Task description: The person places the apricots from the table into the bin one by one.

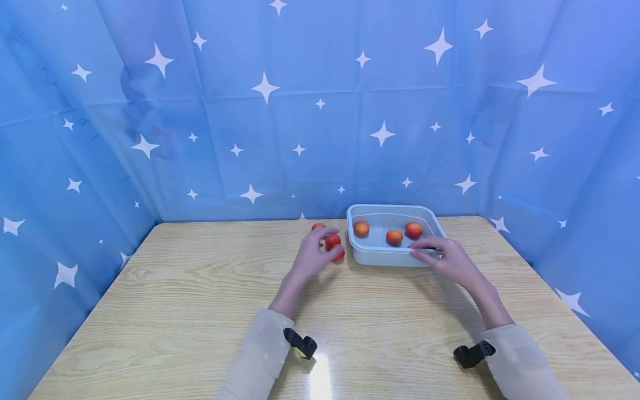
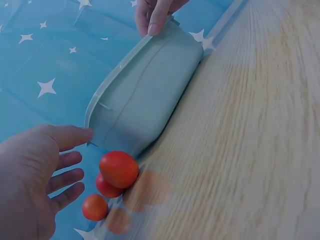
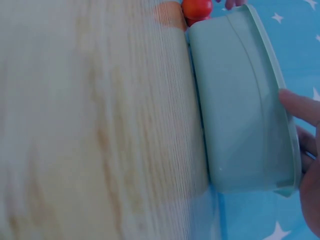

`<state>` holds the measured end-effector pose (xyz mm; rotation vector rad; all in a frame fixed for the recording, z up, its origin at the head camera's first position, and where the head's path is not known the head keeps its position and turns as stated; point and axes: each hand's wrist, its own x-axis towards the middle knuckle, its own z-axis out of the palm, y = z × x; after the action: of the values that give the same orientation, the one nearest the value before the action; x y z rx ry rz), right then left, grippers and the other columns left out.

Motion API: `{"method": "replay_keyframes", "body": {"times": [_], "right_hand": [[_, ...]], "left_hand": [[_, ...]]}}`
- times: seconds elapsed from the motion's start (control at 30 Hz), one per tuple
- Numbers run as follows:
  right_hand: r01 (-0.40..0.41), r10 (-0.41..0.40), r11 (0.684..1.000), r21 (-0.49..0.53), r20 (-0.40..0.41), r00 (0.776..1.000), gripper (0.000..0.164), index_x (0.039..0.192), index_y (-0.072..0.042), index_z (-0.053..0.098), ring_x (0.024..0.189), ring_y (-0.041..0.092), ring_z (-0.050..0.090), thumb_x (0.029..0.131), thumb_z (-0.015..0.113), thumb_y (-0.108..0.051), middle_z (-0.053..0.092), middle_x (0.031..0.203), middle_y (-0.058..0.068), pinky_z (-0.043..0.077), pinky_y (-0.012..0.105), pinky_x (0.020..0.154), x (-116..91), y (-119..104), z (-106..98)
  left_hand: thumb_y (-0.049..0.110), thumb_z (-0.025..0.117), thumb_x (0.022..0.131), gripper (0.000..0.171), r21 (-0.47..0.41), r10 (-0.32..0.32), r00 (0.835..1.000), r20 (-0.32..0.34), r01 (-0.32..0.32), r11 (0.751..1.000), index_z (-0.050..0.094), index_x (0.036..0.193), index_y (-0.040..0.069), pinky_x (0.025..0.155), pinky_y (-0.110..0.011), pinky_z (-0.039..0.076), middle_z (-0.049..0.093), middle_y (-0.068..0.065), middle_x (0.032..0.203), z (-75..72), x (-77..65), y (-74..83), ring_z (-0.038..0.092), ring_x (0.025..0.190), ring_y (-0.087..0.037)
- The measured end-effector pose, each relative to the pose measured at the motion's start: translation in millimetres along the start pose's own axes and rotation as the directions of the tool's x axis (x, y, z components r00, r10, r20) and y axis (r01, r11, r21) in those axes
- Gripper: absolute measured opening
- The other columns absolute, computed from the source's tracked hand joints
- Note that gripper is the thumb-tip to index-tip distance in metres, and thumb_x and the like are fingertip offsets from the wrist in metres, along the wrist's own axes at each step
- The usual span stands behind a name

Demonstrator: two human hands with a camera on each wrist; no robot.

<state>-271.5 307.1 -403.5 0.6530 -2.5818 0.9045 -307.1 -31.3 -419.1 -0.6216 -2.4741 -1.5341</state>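
Beside a pale blue-green plastic box [image 1: 385, 259], three small, round, red tomato-like fruits [image 2: 119, 169] sit close together on the table. My left hand [image 1: 311, 256] reaches over them from the left, its thumb and fingers spread. In the left wrist view a gap shows between those fingers and the fruits. Three more red-orange fruits [image 1: 413, 230] lie apart from each other inside the box. At the box's near right side my right hand [image 1: 454, 262] pinches the rim, with the thumb [image 3: 299, 106] on the outside and the other fingers over the inner side, partly hidden.
The box stands near the back edge of a light wood table [image 1: 190, 311]. Directly behind the table hangs a blue curtain [image 1: 320, 133] with white stars, which also runs along both sides. A black wrist camera [image 1: 301, 343] is strapped to each sleeve.
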Motion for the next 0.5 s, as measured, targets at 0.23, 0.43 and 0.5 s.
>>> {"method": "replay_keyframes", "body": {"times": [0.23, 0.43, 0.5], "right_hand": [[0.001, -0.001, 1.0, -0.003, 0.001, 1.0, 0.015, 0.107, -0.015, 0.078, 0.09, 0.007, 0.061, 0.092, 0.076, -0.018, 0.073, 0.101, -0.002, 0.049, 0.02, 0.077, -0.3, -0.6, -0.1], [-0.013, 0.012, 1.0, 0.004, 0.009, 1.0, 0.017, 0.108, -0.015, 0.078, 0.094, 0.008, 0.062, 0.093, 0.076, -0.02, 0.074, 0.102, -0.002, 0.048, 0.019, 0.08, 0.1, -0.5, 0.1], [-0.009, 0.009, 1.0, 0.008, 0.008, 1.0, 0.017, 0.109, -0.015, 0.078, 0.093, 0.008, 0.062, 0.092, 0.076, -0.019, 0.074, 0.102, -0.002, 0.049, 0.019, 0.079, 0.2, -0.4, 0.0]], "left_hand": [[0.009, 0.075, 0.091, 0.043, 0.021, -0.021, 0.999, 0.03, 0.021, 1.0, 0.064, 0.132, 0.005, 0.099, -0.045, 0.052, 0.064, -0.013, 0.128, -0.4, -1.7, -6.5, 0.058, 0.117, -0.03], [0.007, 0.075, 0.091, 0.041, 0.041, -0.024, 0.997, 0.067, 0.021, 0.999, 0.065, 0.13, 0.003, 0.096, -0.044, 0.053, 0.066, -0.012, 0.125, 0.1, -2.1, -9.8, 0.059, 0.112, -0.03], [0.006, 0.075, 0.09, 0.041, 0.047, -0.022, 0.997, 0.08, 0.018, 0.999, 0.066, 0.129, 0.002, 0.095, -0.042, 0.054, 0.067, -0.012, 0.124, 0.6, -1.9, -11.0, 0.06, 0.11, -0.029]]}}
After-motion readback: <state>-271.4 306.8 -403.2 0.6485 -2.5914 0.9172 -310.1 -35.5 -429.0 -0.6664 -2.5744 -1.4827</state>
